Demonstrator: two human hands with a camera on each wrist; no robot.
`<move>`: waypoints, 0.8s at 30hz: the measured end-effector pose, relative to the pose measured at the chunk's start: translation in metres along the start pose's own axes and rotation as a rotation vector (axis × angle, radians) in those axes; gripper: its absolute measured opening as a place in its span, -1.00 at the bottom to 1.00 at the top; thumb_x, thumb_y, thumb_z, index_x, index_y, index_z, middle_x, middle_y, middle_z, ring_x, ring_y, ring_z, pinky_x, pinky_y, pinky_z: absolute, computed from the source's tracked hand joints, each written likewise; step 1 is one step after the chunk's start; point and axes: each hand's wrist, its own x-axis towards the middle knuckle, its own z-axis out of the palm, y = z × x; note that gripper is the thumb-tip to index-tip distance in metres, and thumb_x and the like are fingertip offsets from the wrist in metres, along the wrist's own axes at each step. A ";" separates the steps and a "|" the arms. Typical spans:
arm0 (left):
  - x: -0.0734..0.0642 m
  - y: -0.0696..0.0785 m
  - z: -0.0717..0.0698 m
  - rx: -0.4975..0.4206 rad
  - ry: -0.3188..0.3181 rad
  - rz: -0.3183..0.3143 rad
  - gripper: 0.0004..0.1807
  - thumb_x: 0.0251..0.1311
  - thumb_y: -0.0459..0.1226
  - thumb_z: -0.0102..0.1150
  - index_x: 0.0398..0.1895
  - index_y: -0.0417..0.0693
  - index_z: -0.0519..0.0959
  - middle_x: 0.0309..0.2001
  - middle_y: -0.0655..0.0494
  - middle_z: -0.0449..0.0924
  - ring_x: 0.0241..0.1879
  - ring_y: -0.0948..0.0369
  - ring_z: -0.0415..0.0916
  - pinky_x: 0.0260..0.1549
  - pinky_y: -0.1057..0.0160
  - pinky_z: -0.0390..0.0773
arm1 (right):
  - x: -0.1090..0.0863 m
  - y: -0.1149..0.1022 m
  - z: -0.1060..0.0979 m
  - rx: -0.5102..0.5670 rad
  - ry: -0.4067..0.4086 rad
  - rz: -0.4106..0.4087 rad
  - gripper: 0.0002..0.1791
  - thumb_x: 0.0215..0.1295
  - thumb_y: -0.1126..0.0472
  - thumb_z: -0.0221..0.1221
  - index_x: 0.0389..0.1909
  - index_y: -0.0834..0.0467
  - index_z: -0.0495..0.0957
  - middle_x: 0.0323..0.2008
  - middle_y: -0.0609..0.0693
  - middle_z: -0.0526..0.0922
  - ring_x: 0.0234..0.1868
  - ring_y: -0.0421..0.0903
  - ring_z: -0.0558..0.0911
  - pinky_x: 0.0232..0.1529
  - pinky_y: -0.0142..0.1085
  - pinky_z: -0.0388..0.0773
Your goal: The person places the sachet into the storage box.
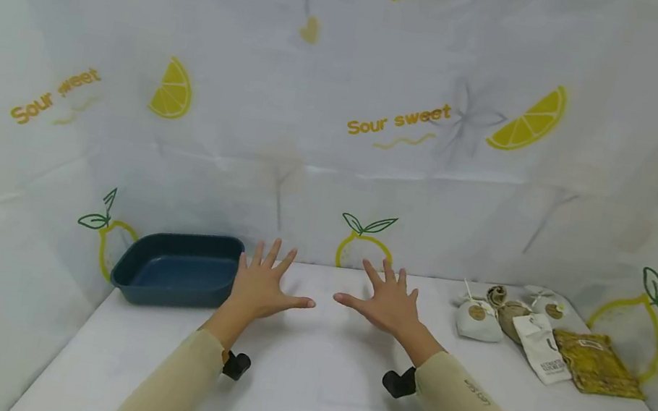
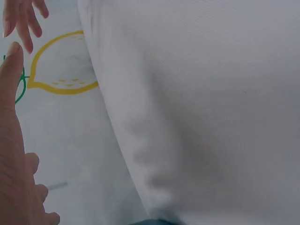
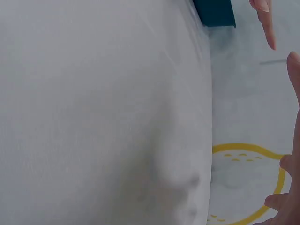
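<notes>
Both hands are raised over the white table with fingers spread, and neither holds anything. My left hand (image 1: 258,288) is near the right end of a dark blue rectangular tub (image 1: 174,297), its fingers partly in front of that end. Some distance to its right, my right hand (image 1: 386,304) spreads its fingers, the thumb pointing toward the left thumb. A gap separates the two thumbs. In the left wrist view the left thumb (image 2: 10,77) runs along the left edge. The right wrist view has part of the right hand (image 3: 293,183) at its right edge.
At the back right lie a white pouch (image 1: 478,323), a brown cloth pouch (image 1: 510,318), a white printed packet (image 1: 542,348) and a yellow-brown packet (image 1: 598,365). Another white pouch (image 1: 543,302) sits behind them. A lemon-printed cloth (image 1: 291,118) hangs behind the table (image 1: 294,405).
</notes>
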 end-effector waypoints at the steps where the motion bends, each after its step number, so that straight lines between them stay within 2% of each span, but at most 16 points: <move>1: -0.004 -0.005 -0.001 -0.003 0.007 -0.007 0.30 -0.11 0.68 -0.09 0.65 0.33 -0.16 0.68 0.02 -0.31 0.65 -0.18 -0.30 0.52 -0.38 -0.17 | 0.000 -0.004 0.002 0.035 0.001 -0.002 0.17 0.08 -0.64 0.07 0.62 -0.12 0.04 0.61 0.27 -0.02 0.58 0.49 -0.08 0.35 0.57 -0.02; 5: -0.019 -0.023 -0.003 -0.031 0.037 -0.021 0.30 -0.08 0.65 -0.05 0.66 0.27 -0.17 0.68 -0.02 -0.27 0.65 -0.18 -0.30 0.53 -0.35 -0.19 | 0.001 -0.021 0.009 0.169 0.025 -0.020 0.13 0.14 -0.55 0.14 0.62 -0.05 0.06 0.60 0.27 0.04 0.59 0.40 0.04 0.35 0.45 0.21; 8: -0.031 -0.036 -0.006 -0.089 0.073 -0.021 0.23 0.06 0.55 0.01 0.66 0.16 -0.12 0.66 -0.10 -0.19 0.63 -0.21 -0.23 0.51 -0.38 -0.13 | 0.002 -0.030 0.015 0.277 0.047 -0.031 0.13 0.17 -0.48 0.18 0.62 -0.01 0.03 0.59 0.24 0.09 0.58 0.30 0.13 0.38 0.33 0.30; 13: -0.053 -0.063 -0.009 -0.201 0.154 -0.058 0.01 0.31 0.24 0.15 0.64 -0.04 0.00 0.60 -0.26 0.01 0.58 -0.28 -0.07 0.45 -0.41 0.02 | 0.003 -0.047 0.027 0.480 0.066 -0.054 0.09 0.23 -0.38 0.23 0.62 0.04 0.02 0.58 0.16 0.17 0.59 0.20 0.17 0.50 0.21 0.20; 16: -0.065 -0.085 -0.009 -0.255 0.204 -0.101 -0.09 0.37 0.10 0.17 0.60 -0.13 0.06 0.56 -0.31 0.09 0.54 -0.30 0.03 0.45 -0.40 0.06 | 0.003 -0.059 0.034 0.556 0.085 -0.081 0.01 0.27 -0.29 0.26 0.60 0.06 0.09 0.55 0.14 0.24 0.56 0.19 0.25 0.48 0.19 0.25; 18: -0.071 -0.100 -0.010 -0.298 0.255 -0.132 -0.14 0.40 0.03 0.16 0.58 -0.17 0.09 0.53 -0.34 0.14 0.52 -0.31 0.08 0.44 -0.38 0.11 | 0.003 -0.067 0.038 0.596 0.094 -0.097 -0.04 0.29 -0.24 0.27 0.58 0.05 0.14 0.54 0.12 0.28 0.53 0.17 0.31 0.45 0.18 0.31; 24: -0.085 -0.140 -0.015 -0.428 0.469 -0.206 -0.23 0.41 -0.11 0.18 0.57 -0.17 0.14 0.49 -0.35 0.21 0.45 -0.32 0.17 0.34 -0.37 0.27 | 0.010 -0.087 0.051 0.723 0.101 -0.161 -0.14 0.33 -0.08 0.29 0.55 0.12 0.20 0.53 0.09 0.30 0.46 0.19 0.41 0.36 0.16 0.43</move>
